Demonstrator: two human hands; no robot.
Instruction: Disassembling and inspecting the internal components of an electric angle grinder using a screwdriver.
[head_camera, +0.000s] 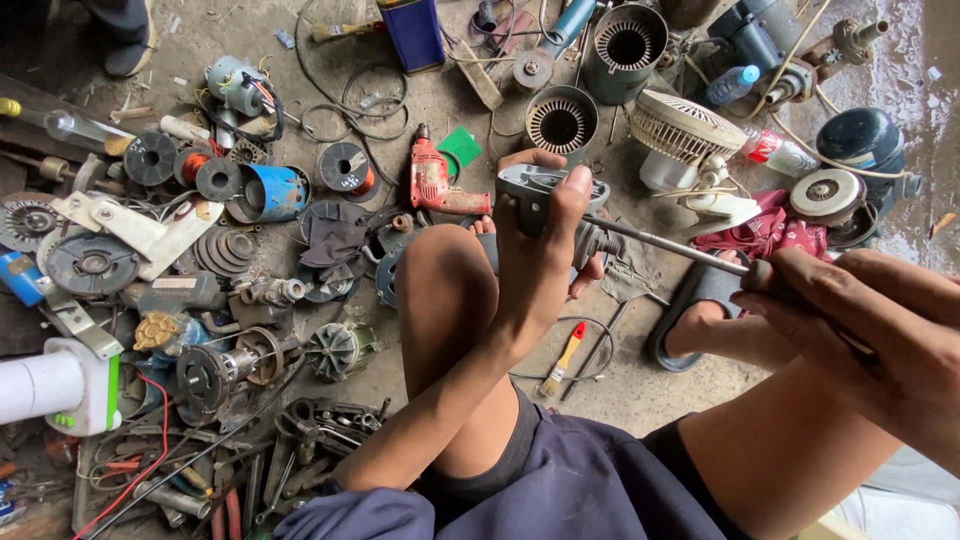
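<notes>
My left hand (545, 235) grips a grey metal motor housing (535, 190) and holds it above my left knee. My right hand (860, 320) is closed around the handle of a long screwdriver (670, 242). Its steel shaft runs left, and the tip meets the housing's side near a small fitting (600, 243). I am sitting on the concrete floor with both knees up, in dark blue shorts, a grey sandal (700, 290) on my right foot.
Motor parts litter the floor: a red power drill (432, 180), stator cores (560, 122), a white fan guard (685, 125), wire spools (345, 168), a blue can (278, 190), pulleys, a small brush (562, 358), wrenches (320, 420) and a red cloth (765, 232). Another person's foot (125, 40) stands top left.
</notes>
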